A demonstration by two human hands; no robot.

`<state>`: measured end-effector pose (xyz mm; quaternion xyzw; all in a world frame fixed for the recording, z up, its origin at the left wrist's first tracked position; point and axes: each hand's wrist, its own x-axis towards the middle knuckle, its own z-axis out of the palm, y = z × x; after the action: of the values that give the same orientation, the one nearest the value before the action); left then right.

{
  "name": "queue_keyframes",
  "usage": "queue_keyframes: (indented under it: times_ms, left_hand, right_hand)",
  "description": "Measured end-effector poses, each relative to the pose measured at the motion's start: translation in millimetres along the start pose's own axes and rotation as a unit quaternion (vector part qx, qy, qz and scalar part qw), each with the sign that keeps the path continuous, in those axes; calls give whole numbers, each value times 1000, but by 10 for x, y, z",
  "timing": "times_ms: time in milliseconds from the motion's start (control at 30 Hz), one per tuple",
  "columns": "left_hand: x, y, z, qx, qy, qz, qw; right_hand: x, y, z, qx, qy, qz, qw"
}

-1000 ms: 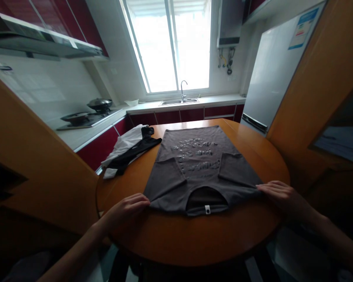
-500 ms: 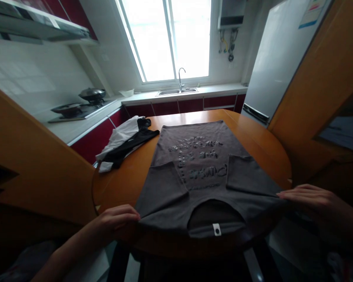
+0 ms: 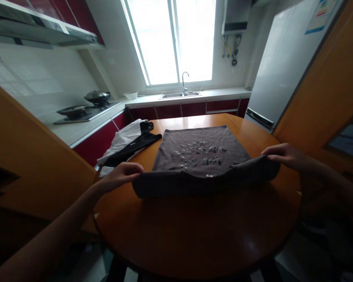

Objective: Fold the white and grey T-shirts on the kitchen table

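So the left hand [image 3: 122, 175] is pinched on one end of the lifted near edge of a gray T-shirt [image 3: 204, 166], thumb and fingers closed on the cloth. Right hand [image 3: 282, 154] has the other end clamped between thumb and fingers too, and it's sitting a bit higher than the left. The shirt is stretched between them, with the near part hanging as a dark band that sags a little midway. Past that band, the rest lies flat on the round wooden table [image 3: 194, 231], shiny raised lettering [image 3: 198, 150] facing up, can't really make out the words.

Just beyond the left hand there's some black and white clothing [image 3: 132, 143], kinda bunched up. Way past that hand, a lidded wok [image 3: 97, 97] sits on the stove. The fridge [image 3: 278, 66] stands well beyond the right hand, and the sink [image 3: 181, 95] is far ahead, between both.
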<state>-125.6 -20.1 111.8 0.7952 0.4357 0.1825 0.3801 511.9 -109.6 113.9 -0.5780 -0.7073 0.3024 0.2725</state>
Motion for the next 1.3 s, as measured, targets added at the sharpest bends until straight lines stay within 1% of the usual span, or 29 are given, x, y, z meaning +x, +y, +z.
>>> queue_keyframes:
  times_ms: [67,133,233,300,333,433,533,633,700,767,833,967,1033,1200,1300]
  left_hand:
    - [234,-76,-91,3,26,-29,999]
    - [464,-128,-119,-6,28,-58,998]
    - [743,-196,-58,-24,-5,-99,995]
    - [856,-258,4,-24,-38,-119,992]
    - [888,-293,28,-23,-52,-126,990]
    - [916,-376,50,-33,-75,-135,987]
    - [911,-372,-9,-40,-69,-133,988]
    - [944,-309,-120,-39,-40,-131,990]
    - [999,-290,-192,-35,-10,-127,991]
    - [1072,-312,-230,-30,19,-124,992]
    - [1152,-375,-215,-30,31,-128,991]
    - [1267,-530,-98,-43,8,-137,990]
    - [1290,-577,-74,-44,10,-135,990]
    - [1340,-587,-160,-44,40,-118,991]
    - [1394,-576,-167,-38,42,-115,992]
  right_hand:
    - [298,72,-33,16,-9,7,1000]
    - [581,175,5,42,-21,33,998]
    - [933,379,167,62,-47,91,993]
    - [1091,527,287,47,-61,118,990]
    - [1144,597,333,40,-68,121,990]
    - [1207,753,386,36,-78,111,990]
    - [1190,803,310,51,-88,104,989]
    - [1175,762,158,66,-88,103,989]
    - [1190,720,65,71,-61,106,990]
    - [1230,698,22,72,-34,110,991]
    - [1293,713,49,70,-27,116,990]
    - [1432,815,215,69,-53,127,988]
    - [1473,853,255,76,-59,131,987]
    - [1511,843,144,83,-39,137,986]
    - [1546,838,123,80,-34,142,986]
